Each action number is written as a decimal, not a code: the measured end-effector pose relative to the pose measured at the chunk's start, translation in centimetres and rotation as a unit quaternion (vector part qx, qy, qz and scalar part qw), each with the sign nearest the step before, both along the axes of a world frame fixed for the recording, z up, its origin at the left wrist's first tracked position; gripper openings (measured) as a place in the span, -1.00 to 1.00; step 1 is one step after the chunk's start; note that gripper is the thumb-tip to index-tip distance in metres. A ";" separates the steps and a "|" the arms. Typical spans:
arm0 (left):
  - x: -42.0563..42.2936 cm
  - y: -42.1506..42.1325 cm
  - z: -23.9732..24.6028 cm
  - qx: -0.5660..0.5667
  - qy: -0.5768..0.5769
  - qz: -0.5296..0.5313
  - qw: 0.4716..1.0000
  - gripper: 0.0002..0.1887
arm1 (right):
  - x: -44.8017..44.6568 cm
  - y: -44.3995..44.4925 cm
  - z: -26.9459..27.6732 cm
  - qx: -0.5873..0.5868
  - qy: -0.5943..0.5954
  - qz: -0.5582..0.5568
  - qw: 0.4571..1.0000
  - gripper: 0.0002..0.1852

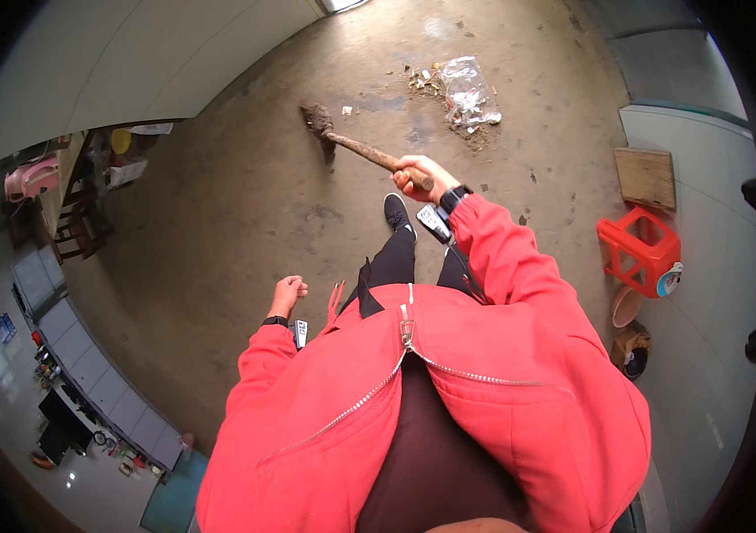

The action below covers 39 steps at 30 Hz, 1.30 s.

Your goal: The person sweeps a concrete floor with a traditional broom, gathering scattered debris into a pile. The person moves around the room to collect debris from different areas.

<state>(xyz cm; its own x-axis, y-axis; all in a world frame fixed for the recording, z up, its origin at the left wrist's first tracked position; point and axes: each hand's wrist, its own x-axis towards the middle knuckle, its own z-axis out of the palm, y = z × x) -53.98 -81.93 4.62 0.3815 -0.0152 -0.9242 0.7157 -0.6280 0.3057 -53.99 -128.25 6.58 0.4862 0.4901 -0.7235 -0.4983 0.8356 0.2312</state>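
My right hand (421, 178) grips the end of the wooden handle of a broom (371, 152). The brown, ragged broom head (318, 122) is down by the floor, ahead and to the left of that hand. Near the head lies a small white scrap (347, 110). Beyond my right hand, a clear plastic bag or wrapper (466, 90) rests on the floor beside a scatter of dirt and bits of litter (424, 81). My left hand (290, 295) hangs low at my left side, its fingers loosely curled with nothing visible in them.
Against the right wall stand a red plastic stool (644, 250), a wooden board (645, 178) and a basin (627, 306). At left are a wooden chair (81, 230) and a table with a pink item (31, 178). A long cabinet (88, 346) runs along the lower left.
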 end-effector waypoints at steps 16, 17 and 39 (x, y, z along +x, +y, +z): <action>1.5 0.3 -0.3 -0.021 -0.012 -0.001 1.000 -0.73 | -4.7 -5.2 6.2 -0.156 0.041 -0.043 0.986 -0.88; 1.9 -0.1 -0.1 -0.025 -0.016 0.001 1.000 -0.72 | -5.1 -4.8 6.7 -0.144 0.038 -0.064 0.987 -0.88; 22.3 -9.4 -1.7 -0.093 -0.040 -0.228 0.968 -0.76 | 2.6 -12.3 0.4 -0.006 -0.048 -0.206 0.977 -0.88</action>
<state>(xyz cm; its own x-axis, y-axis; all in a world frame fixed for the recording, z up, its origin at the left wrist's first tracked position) -31.70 -91.38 2.92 0.3658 -0.3627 -0.8571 0.3468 -0.8015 0.4872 -51.41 -140.59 6.94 0.7066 0.2299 -0.6693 -0.1375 0.9723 0.1888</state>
